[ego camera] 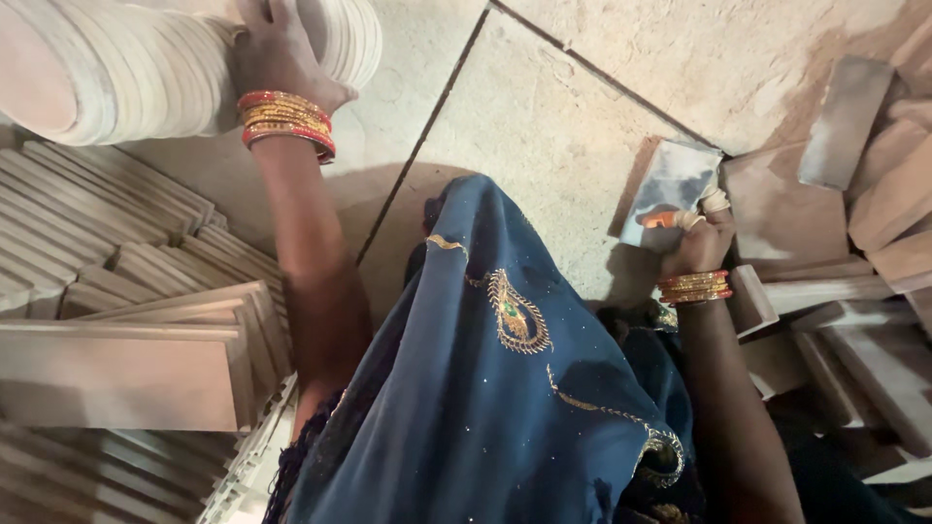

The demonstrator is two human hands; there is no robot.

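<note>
Row of pale round discs (146,68) far left under left hand (282,58); stacked rectangular wooden slabs (116,291) nearer left; grey flat rectangular block (670,189) in right hand (701,243); wooden blocks (874,213) right.

Stacked wooden planks (116,291) at nine o'clock, loose wooden blocks (864,243) at three, dusty stone floor (544,126) toward twelve.

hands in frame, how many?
2. Left hand rests on the stack of round discs, upper left. Right hand holds a flat rectangular block, centre right.

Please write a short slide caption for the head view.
Left hand on stacked discs; right hand holds a flat block.
</note>
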